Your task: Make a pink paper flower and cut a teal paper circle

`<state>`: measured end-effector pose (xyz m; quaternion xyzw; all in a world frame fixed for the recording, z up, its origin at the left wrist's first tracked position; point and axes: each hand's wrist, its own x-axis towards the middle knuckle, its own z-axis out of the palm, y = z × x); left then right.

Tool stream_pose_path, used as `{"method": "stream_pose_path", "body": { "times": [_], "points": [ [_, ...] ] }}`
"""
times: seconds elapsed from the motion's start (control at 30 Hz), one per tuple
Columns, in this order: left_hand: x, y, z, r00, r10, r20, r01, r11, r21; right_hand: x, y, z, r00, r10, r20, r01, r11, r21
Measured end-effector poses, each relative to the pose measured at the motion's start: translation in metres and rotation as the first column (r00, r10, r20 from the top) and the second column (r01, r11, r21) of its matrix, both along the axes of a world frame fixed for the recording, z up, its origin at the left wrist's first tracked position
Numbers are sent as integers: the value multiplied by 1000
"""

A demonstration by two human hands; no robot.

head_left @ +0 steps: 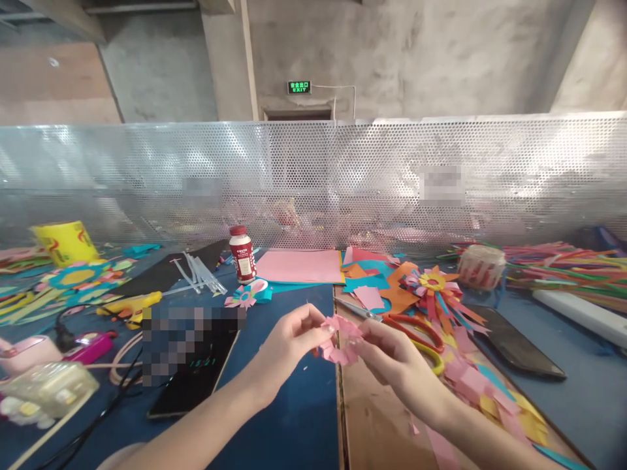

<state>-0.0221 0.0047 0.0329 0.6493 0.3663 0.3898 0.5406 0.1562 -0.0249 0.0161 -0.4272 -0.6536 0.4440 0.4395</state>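
A ring of pink paper petals point(337, 356) is held up over the table between my two hands. My left hand point(306, 333) pinches its left edge with thumb and fingers. On the opposite edge, my right hand point(385, 349) also has its fingers closed on the paper. The middle of the ring is open. Just beyond my right hand lie scissors with orange handles point(416, 326) and a yellow-handled pair point(431, 358). A small paper flower point(243, 297) in pink and blue rests on the table past my left hand.
A red-capped bottle point(242, 254) stands beside stacked pink paper point(298, 266). At left are a tablet-like black screen point(196, 372), a yellow glue gun point(130, 305) and cables. Paper scraps point(470, 372), a dark phone point(519, 343) and colourful pipe cleaners point(563, 267) lie right. A perforated metal screen point(304, 156) closes the back.
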Motion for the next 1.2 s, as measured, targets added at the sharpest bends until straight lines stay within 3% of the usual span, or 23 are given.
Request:
{"method": "stream_pose_path", "body": {
  "times": [0.1, 0.23, 0.4, 0.53, 0.67, 0.77, 0.87, 0.97, 1.07, 1.2],
  "points": [
    [-1, -10, 6, 994, -105, -15, 106, 990, 95, 0, -10, 0, 994, -14, -105, 17, 1000, 25],
    [-1, -20, 5, 992, -109, -68, 120, 975, 185, -2, -21, -5, 980, 60, -188, -51, 997, 54],
    [0, -16, 1, 974, -82, -210, 127, 969, 210, -4, -17, -8, 996, -55, -68, 60, 996, 60],
    [1, -12, 4, 931, 2, -364, 133, 929, 346, -1, -9, -7, 968, -187, 165, 131, 944, 303],
    [1, -11, 4, 919, 91, -384, 118, 866, 486, 3, -5, -8, 959, -208, 193, 81, 853, 516],
    [2, -11, 4, 919, 87, -385, 97, 896, 433, 2, -7, -8, 974, -195, 116, 128, 895, 428],
    [3, -9, 2, 909, 36, -414, 95, 952, 292, -2, -7, -7, 984, -176, 5, 172, 970, 171],
    [2, -3, -4, 920, -16, -392, 98, 977, 190, -4, -3, -6, 987, -158, -13, 159, 987, 7],
    [1, 3, -9, 945, -3, -326, 48, 990, 130, -5, 2, -6, 987, -146, 73, 149, 988, -36],
    [0, 7, -7, 943, 80, -324, -53, 994, 93, -4, 4, -5, 992, 7, 125, 0, 998, -59]
  ]
}}
